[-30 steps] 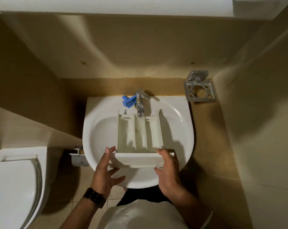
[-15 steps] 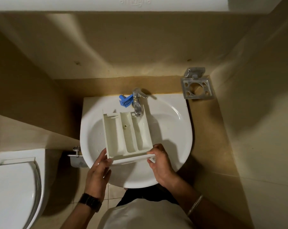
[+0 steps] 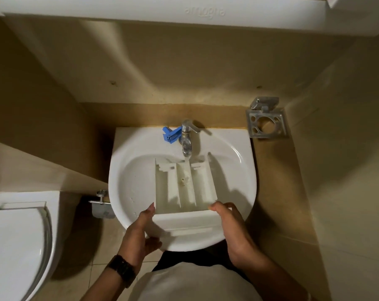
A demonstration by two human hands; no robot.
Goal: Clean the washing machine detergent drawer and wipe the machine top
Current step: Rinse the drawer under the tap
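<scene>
Rinsing step here: both the left hand [image 3: 140, 232] and right hand [image 3: 234, 227] have fingers grasping the detergent drawer [image 3: 185, 192] by its front corners, held over the sink [image 3: 127, 170] beyond the fingertips, under the tap [image 3: 186, 137], probably needs tilting next to drain.

Matt white plastic drawer [image 3: 185, 187] over a glossy glazed basin [image 3: 127, 170], under a shiny metal tap [image 3: 186, 137].

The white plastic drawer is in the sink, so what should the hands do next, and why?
Probably tilt the white plastic detergent drawer sideways, so the chrome tap's water reaches the outer compartments. Left hand and right hand hold its front corners.
</scene>
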